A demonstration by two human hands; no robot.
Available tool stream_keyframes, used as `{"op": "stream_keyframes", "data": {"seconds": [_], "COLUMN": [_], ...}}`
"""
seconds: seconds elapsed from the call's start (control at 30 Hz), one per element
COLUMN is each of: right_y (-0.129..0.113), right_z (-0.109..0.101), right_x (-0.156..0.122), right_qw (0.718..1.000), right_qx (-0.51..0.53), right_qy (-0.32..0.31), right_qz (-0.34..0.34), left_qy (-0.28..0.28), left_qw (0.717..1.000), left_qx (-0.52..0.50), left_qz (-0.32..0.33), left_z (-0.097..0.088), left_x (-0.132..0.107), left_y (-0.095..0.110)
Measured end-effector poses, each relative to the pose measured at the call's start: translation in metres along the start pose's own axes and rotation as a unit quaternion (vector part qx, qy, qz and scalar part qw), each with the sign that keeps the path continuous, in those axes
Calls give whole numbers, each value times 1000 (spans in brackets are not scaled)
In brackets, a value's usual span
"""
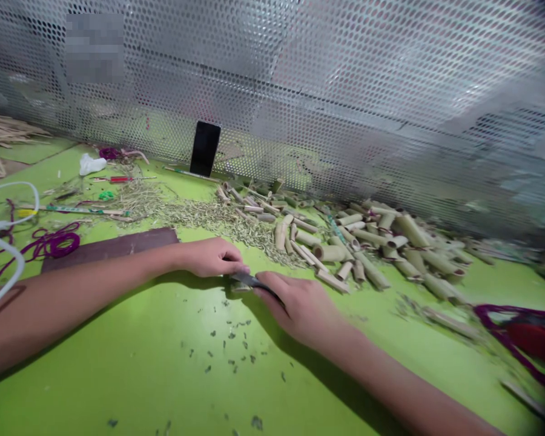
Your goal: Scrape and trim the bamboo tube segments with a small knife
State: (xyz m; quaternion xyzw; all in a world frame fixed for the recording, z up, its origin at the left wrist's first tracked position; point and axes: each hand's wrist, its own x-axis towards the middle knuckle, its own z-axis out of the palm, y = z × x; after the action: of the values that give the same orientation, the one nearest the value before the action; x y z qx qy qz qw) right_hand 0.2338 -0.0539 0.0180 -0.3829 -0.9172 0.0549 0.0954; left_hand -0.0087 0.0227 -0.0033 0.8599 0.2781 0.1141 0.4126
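Dark blade (pixel 249 281) lies low over the green table (pixel 163 381), between the two hands, near the middle of the view.

Behind everything stands a perforated metal screen (pixel 345 91) along the table's far edge. To the right of the hands and beyond them spreads a pile of cut stalk pieces (pixel 372 242), short pale-green tubes lying every way. A drift of fine shreds (pixel 195 212) runs from the pile toward the left.

The left hand (pixel 211 257) comes in from the left, fingers curled shut, its fingertips at the blade's left end. Whether they pinch the blade itself or a small scrap under it cannot be told. The right hand (pixel 302 306) lies palm down just right of the blade, fingers closed over its right end, grasping it.

A brown board (pixel 113 245) lies flat just behind the left forearm. A phone (pixel 204 148) leans upright against the screen, well apart from the hands. Purple cord (pixel 57 242) coils at the left near a white cable (pixel 9 254). Small dark chips (pixel 229 348) are scattered on the table just in front of the hands.
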Motion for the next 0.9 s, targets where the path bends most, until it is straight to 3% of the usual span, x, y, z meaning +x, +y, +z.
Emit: {"op": "stream_keyframes", "data": {"seconds": [0.13,0.27,0.5,0.67,0.9], "right_y": [-2,-3,6,3,-1], "right_z": [-4,-7,0,4,2], "right_x": [-2,-7,-3,2,3], "right_qw": [997,995,1000,998,999], "right_qx": [44,50,10,-23,-34], "right_qy": [-52,-89,11,21,23], "right_qz": [22,-4,-22,-47,-28], "left_qy": [-12,-11,-10,-12,-16], "left_qw": [1000,1000,1000,1000,1000], "left_qx": [-12,-20,-21,-11,-13], "left_qz": [12,10,5,4,3], "left_z": [-2,-4,-3,-2,-3], "left_x": [-2,-4,-3,-2,-1], "left_y": [-1,-4,-4,0,2]}}
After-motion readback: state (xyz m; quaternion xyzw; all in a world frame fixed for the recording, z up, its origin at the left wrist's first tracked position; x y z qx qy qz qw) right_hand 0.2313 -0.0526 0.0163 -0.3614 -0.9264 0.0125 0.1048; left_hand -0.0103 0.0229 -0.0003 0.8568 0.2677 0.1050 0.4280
